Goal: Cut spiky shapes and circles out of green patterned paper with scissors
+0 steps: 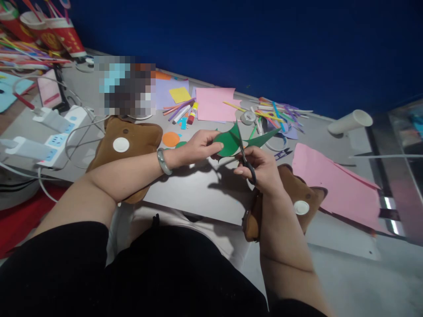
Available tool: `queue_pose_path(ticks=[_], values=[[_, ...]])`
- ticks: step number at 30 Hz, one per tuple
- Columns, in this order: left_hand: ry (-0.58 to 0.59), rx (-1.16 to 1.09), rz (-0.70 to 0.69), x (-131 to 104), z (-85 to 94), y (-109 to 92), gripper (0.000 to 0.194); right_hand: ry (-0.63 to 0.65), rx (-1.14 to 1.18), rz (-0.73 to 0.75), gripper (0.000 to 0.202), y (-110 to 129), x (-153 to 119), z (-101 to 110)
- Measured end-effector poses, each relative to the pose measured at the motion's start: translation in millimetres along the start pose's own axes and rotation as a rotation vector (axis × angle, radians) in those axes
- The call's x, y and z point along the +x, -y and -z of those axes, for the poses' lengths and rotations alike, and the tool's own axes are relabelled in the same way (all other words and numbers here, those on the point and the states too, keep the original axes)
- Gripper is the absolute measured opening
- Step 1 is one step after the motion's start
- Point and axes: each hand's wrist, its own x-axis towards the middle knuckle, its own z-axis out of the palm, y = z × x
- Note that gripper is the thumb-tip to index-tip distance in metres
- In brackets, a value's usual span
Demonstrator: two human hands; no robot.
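While pink paper (214, 103) lies near the surface's (185, 187) far edge, my left hand (202, 144) pinches green paper (226, 143), my right hand (262, 167) scissors (245, 159) pointing that way.

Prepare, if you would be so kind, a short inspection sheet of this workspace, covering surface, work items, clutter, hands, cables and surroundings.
Surface: light grey table, craft supplies spread along its far side.
Work items: green paper at the blades of the scissors.
Clutter: what looks like a glue stick beside a pink sheet; red-and-white cups at far left; two brown cushions, one by each forearm.
Hands: left hand pinches the green paper; right hand holds the scissors.
Cables: white cables around a power strip on the left, two adapters plugged in.
Surroundings: dark blue partition behind the table; one pixelated patch cannot be read.
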Motion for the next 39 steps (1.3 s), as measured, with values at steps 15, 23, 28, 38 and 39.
queue_pose_path(ticks=[15,23,28,38,39], values=[[-0.020,-0.102,0.039,0.6,-0.8,-0.1,0.028,-0.012,0.041,-0.042,0.069,5.5,-0.9,-4.9],[-0.039,-0.136,0.038,0.8,-2.4,-3.7,0.033,-0.021,0.058,-0.041,0.068,0.8,-0.2,-4.1],[-0.038,-0.138,0.014,0.9,-2.6,-0.8,0.034,0.022,0.037,-0.008,0.070,-1.5,0.9,-3.1],[-0.025,-0.099,0.012,0.9,-1.8,3.6,0.036,0.049,0.007,0.016,0.071,2.0,1.5,-6.4],[-0.023,-0.092,0.009,0.9,-1.9,4.0,0.036,0.048,0.005,0.018,0.071,2.0,1.5,-6.3]])
